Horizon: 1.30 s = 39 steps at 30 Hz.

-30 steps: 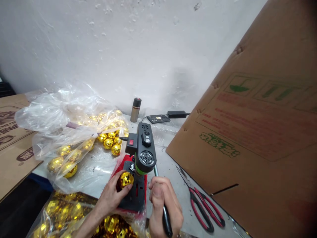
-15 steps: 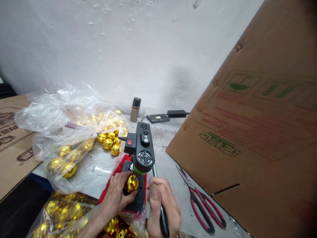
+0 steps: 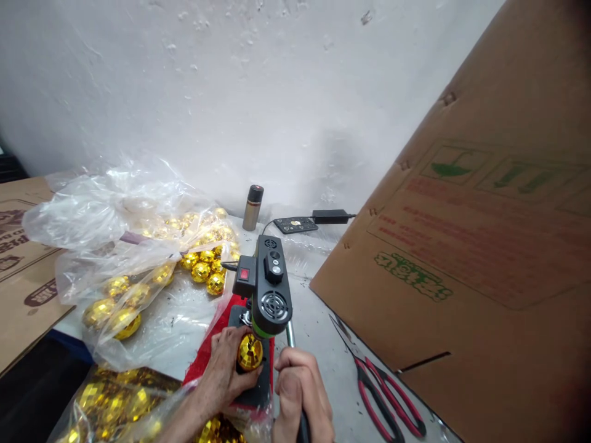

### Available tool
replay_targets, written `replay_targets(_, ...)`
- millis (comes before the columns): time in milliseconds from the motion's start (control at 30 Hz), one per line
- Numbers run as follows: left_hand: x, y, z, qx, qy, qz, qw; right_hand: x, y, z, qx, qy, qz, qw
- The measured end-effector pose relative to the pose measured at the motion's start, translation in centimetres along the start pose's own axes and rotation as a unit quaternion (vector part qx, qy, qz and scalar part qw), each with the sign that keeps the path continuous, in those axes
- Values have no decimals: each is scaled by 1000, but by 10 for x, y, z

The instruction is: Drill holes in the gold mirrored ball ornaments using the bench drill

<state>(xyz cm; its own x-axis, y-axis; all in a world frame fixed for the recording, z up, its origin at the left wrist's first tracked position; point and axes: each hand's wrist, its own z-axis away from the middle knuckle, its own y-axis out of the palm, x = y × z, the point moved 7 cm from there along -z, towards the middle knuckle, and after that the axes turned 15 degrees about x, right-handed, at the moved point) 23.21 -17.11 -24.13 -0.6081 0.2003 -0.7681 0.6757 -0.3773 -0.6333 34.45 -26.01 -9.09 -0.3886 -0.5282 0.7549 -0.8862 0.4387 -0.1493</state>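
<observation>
My left hand (image 3: 226, 369) grips a gold mirrored ball (image 3: 250, 352) between thumb and fingers, over the dark base (image 3: 253, 392) of a small press. Just above and behind the ball is the black head of the drill press (image 3: 272, 286), which has a red switch box (image 3: 244, 275) on its left side. My right hand (image 3: 302, 394) is wrapped round the black-gripped lever (image 3: 303, 427) of the press, whose metal rod rises toward the head. Under the base lies a red cloth (image 3: 207, 351). The drill tip and the ball's far side are hidden.
Clear plastic bags (image 3: 115, 215) with many gold balls (image 3: 200, 271) lie on the left, more at the bottom. Red-and-black scissors (image 3: 385, 394) lie right, beside a large cardboard box (image 3: 462, 246). A spray can (image 3: 252, 209) and power strip (image 3: 296, 224) stand near the wall.
The view has shifted slightly, so the press and hands appear a little lower. My left hand still holds the ball at the base and my right hand still grips the lever.
</observation>
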Motion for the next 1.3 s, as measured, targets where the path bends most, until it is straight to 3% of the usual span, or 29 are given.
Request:
replay_targets(333, -3, -1, 0, -3, 20, 23, 1000, -6, 6, 3, -51, -32, 3, 998)
replay_targets(567, 15, 12, -3, -25, 56, -2, 998, -7, 7, 4, -83, -36, 23, 996)
replay_targets(667, 21, 15, -4, -29, 60, -6, 998, -12, 5, 3, -82, -76, 41, 993)
replay_targets(800, 16, 13, -4, -28, 54, 5, 998, -20, 3, 3, -47, -149, 51, 986)
replay_targets(1133, 2, 6, -4, -8, 28, 27, 999, -18, 3, 4, -62, -112, 73, 989)
replay_targets(1300, 2, 5, -4, -12, 32, 27, 999, -18, 2, 4, -51, -147, 76, 985)
